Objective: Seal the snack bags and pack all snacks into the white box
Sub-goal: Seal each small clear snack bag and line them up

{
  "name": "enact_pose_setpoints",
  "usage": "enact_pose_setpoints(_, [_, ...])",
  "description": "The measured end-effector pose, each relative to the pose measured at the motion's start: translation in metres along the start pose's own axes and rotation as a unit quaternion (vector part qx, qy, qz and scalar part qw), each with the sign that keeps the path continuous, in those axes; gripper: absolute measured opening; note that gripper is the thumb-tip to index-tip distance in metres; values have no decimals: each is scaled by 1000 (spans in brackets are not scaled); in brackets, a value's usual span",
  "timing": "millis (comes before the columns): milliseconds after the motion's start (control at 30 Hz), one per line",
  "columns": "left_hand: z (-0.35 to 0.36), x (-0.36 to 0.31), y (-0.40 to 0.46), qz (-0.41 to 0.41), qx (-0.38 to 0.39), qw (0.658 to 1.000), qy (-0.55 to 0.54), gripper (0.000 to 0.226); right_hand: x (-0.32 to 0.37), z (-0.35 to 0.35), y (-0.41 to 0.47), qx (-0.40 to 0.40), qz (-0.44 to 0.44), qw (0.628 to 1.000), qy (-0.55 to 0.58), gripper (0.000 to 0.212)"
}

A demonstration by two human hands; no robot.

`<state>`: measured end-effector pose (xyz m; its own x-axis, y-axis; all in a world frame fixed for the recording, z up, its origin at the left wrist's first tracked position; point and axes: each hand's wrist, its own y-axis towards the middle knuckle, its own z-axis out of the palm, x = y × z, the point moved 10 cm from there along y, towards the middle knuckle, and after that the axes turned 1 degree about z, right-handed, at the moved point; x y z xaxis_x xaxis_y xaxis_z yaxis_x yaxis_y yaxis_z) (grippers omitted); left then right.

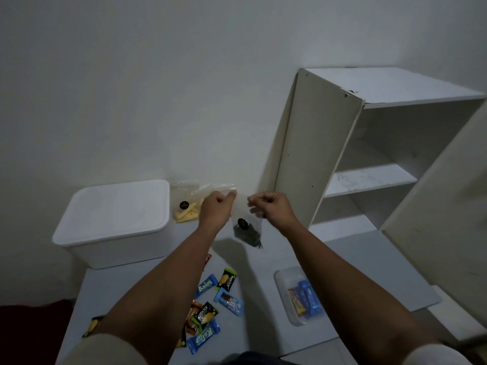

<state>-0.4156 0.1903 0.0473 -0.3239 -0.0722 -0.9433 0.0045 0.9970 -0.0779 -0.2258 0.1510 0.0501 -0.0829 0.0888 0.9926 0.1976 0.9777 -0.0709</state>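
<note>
I hold a clear snack bag (pixel 243 225) with a black round sticker and dark contents up in the air. My left hand (pixel 216 209) pinches its top left corner and my right hand (pixel 271 209) pinches its top right. Behind my left hand, a second clear bag (pixel 184 206) with yellow sticks leans against the wall. The white box (pixel 116 222) stands at the left with its lid on. Several small wrapped snacks (pixel 210 309) lie scattered on the grey surface below my arms.
A clear plastic tub (pixel 283 280) holding wrapped bars sits at the right on the grey board (pixel 263 312). A white open shelf unit (pixel 369 159) stands at the right, its door (pixel 442 206) swung open. The white wall is right behind the bags.
</note>
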Motion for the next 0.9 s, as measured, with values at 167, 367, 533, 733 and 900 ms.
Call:
enact_pose_setpoints(167, [31, 6, -12, -81, 97, 985, -117, 36, 7, 23, -11, 29, -49, 998, -15, 13])
enact_pose_setpoints(367, [22, 4, -11, -44, 110, 990, -71, 24, 9, 33, -17, 30, -37, 999, 2, 20])
enact_pose_setpoints(533, [16, 9, -8, -22, 124, 991, -53, 25, 6, 42, -19, 48, 0, 999, 26, 25])
enact_pose_setpoints(733, [14, 6, -8, 8, 134, 990, -40, 33, -1, 39, -16, 37, 25, 999, 15, 17])
enact_pose_setpoints(900, [19, 2, -12, 19, 153, 988, 16, 30, -8, 37, -16, 27, 43, 999, 4, 11])
